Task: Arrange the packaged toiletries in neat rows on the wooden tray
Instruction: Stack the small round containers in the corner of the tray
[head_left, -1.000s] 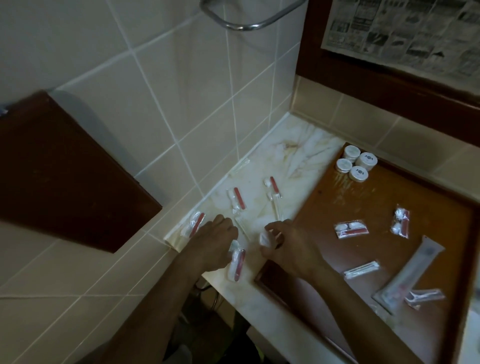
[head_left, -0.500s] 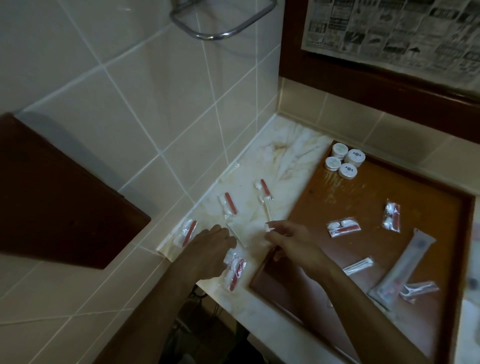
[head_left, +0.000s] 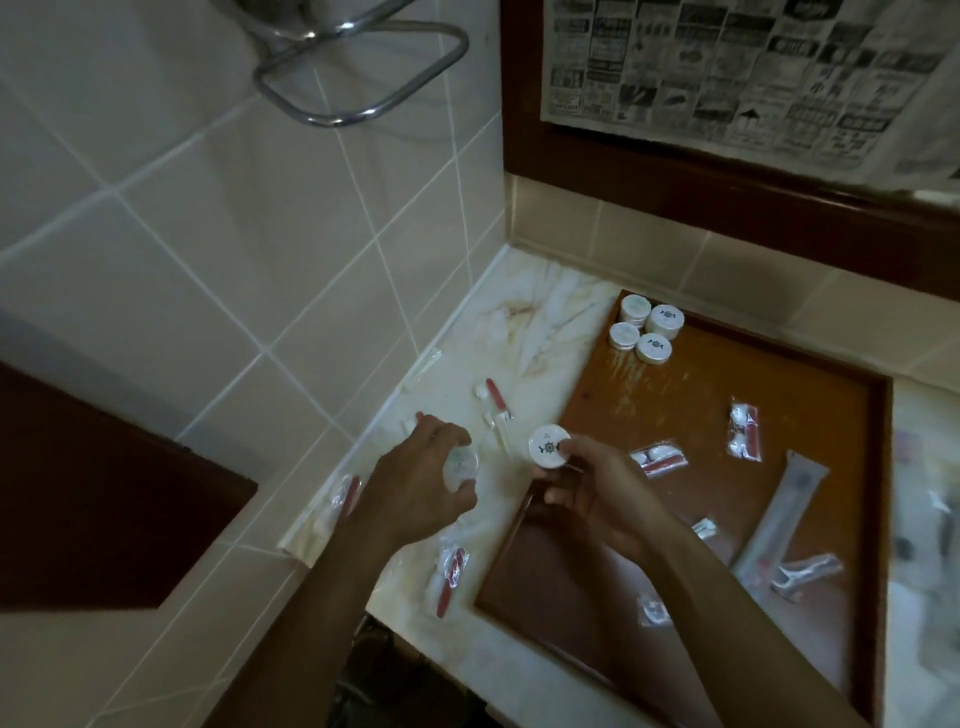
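Note:
My left hand (head_left: 415, 480) grips a small round white jar (head_left: 461, 466) above the marble counter. My right hand (head_left: 592, 488) holds another round white jar with a dark emblem (head_left: 548, 447) over the left rim of the wooden tray (head_left: 810, 374). Several white jars (head_left: 645, 328) stand grouped in the tray's far left corner. Clear packets with red and white contents lie on the tray (head_left: 658, 459) (head_left: 745, 430), along with a long sleeve packet (head_left: 779, 514). More red-and-white packets lie on the counter (head_left: 451, 569) (head_left: 493, 397) (head_left: 345, 499).
The marble counter (head_left: 540, 306) meets a tiled wall at the left and back. A chrome rail (head_left: 363, 67) hangs on the wall above. A dark wooden frame with newspaper (head_left: 727, 67) stands behind the tray. A dark wooden panel (head_left: 104, 493) lies at lower left.
Both hands have lifted from the counter, each now holding a round white jar. The view has shifted so the scene sits lower and to the right.

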